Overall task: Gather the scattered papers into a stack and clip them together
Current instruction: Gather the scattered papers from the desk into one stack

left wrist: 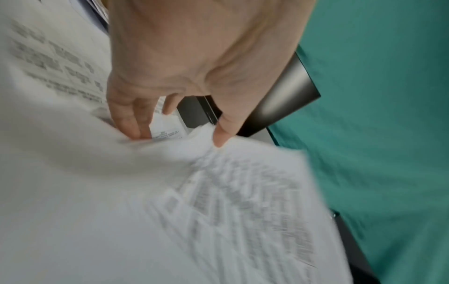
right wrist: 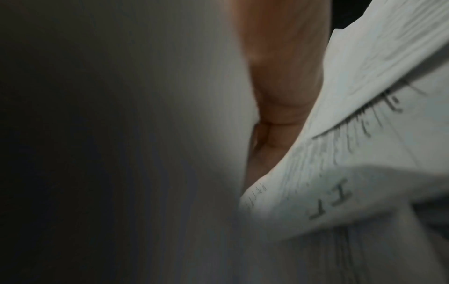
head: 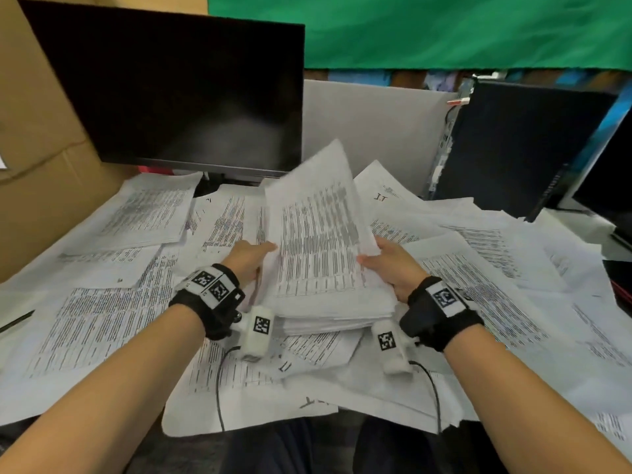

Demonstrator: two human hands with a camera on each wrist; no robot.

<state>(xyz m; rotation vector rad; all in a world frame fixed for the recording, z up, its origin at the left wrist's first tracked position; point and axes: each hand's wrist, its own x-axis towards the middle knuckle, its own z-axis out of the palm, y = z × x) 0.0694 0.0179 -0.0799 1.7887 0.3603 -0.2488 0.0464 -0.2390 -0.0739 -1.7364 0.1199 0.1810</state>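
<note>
Both hands hold the stack by its side edges, at centre frame.

My left hand has its grip on the left edge: the left wrist view shows my thumb on top and fingers under the sheets. My right hand grips the right edge, though its own wrist view is mostly blocked by paper, so I judge that grip from the head view. The stack's near end rests low on the desk while its far end tilts up toward the monitor. I'd say I'm partway: a thick bundle is gathered, but many loose papers lie across the lower left, upper left and right of the frame. No clip is visible. Both forearms reach forward, wrists level, palms facing inward.
</note>
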